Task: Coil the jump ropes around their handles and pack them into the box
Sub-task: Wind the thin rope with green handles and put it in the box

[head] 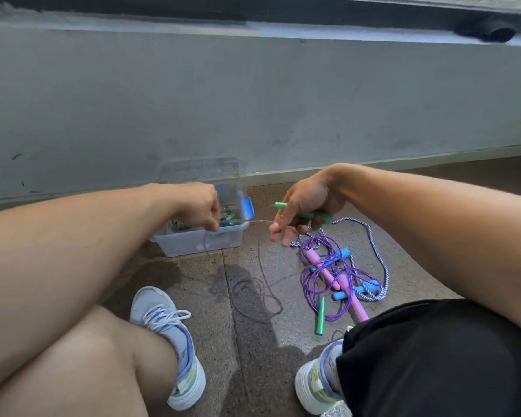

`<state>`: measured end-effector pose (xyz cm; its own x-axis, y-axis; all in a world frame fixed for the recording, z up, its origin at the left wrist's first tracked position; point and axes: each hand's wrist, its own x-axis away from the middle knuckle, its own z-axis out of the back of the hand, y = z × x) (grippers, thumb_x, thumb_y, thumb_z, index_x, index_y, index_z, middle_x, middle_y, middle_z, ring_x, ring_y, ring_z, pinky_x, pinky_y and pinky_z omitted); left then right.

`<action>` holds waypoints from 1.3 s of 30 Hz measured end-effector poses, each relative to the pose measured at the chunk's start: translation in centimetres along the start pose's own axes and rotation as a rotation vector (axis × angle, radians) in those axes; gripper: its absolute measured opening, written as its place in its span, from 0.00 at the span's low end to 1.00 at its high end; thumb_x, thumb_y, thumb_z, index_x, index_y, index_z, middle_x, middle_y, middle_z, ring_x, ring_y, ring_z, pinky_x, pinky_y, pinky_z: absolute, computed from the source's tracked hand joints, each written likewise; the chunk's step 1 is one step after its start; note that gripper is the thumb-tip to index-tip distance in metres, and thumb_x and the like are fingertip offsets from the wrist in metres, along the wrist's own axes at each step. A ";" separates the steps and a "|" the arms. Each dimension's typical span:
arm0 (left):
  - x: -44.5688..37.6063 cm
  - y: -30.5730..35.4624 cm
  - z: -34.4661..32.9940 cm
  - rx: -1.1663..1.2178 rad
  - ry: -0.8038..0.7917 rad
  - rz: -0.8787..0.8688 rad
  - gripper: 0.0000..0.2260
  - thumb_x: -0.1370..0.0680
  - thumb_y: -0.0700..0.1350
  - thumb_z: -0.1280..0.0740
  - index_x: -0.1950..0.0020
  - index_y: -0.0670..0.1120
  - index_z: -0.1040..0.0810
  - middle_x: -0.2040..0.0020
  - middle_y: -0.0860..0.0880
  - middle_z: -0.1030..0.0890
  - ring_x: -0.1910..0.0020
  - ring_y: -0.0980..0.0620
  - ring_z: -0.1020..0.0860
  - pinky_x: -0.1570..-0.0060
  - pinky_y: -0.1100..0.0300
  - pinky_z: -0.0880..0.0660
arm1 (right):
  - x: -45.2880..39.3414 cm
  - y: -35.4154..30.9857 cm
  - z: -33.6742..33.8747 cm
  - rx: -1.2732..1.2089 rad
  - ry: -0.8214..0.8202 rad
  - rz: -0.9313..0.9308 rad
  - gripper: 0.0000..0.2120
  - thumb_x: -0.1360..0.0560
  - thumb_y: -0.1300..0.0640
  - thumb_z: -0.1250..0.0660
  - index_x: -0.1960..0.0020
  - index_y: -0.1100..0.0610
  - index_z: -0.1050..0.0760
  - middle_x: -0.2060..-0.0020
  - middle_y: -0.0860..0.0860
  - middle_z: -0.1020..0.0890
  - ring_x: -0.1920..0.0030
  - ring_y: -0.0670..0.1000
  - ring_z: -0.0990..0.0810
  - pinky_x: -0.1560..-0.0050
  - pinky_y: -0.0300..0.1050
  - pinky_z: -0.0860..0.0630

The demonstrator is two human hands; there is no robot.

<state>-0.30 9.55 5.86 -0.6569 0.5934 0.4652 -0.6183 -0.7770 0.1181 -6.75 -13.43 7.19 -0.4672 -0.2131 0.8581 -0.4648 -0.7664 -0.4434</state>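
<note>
Green handle (306, 212) gripped in right hand (306, 203), long axis near-horizontal; left hand (197, 206) pinches clear rope (247, 221).

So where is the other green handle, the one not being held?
The loose green handle lies on the floor right of centre in the head view, beside the purple rope and pink handles, just ahead of the right shoe.

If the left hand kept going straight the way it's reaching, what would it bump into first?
Probably the clear plastic box: the left hand, pinching the thin clear rope, hovers right over its open top. Depth is hard to judge from this one view.
</note>
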 end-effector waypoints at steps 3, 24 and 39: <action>1.3 -3.0 -0.1 -0.328 -0.034 0.295 0.09 0.27 0.48 0.30 0.49 0.47 0.19 0.54 0.51 0.21 0.54 0.49 0.21 0.57 0.56 0.22 | 0.3 1.5 0.5 0.074 0.009 -0.092 0.05 0.22 0.53 0.32 0.50 0.53 0.19 0.59 0.48 0.14 0.71 0.43 0.27 0.78 0.33 0.40; -0.6 2.3 0.5 0.133 0.097 -0.088 0.07 0.26 0.53 0.27 0.60 0.53 0.15 0.72 0.60 0.22 0.69 0.63 0.26 0.70 0.65 0.31 | -0.4 -1.0 0.0 -0.056 0.010 0.046 0.08 0.21 0.53 0.33 0.46 0.55 0.19 0.59 0.49 0.15 0.71 0.42 0.28 0.78 0.33 0.40; 3.2 -6.8 0.1 -0.097 0.096 0.748 0.18 0.27 0.44 0.28 0.38 0.43 0.23 0.40 0.44 0.20 0.41 0.42 0.21 0.42 0.51 0.26 | 0.6 0.9 -0.2 -0.030 0.051 -0.044 0.04 0.23 0.55 0.34 0.55 0.54 0.23 0.62 0.50 0.16 0.67 0.48 0.25 0.75 0.37 0.37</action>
<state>1.85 16.67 6.60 -0.9478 -0.0654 0.3120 -0.0253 -0.9602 -0.2781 -7.54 -14.13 7.27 -0.4828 -0.1482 0.8631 -0.5078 -0.7555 -0.4138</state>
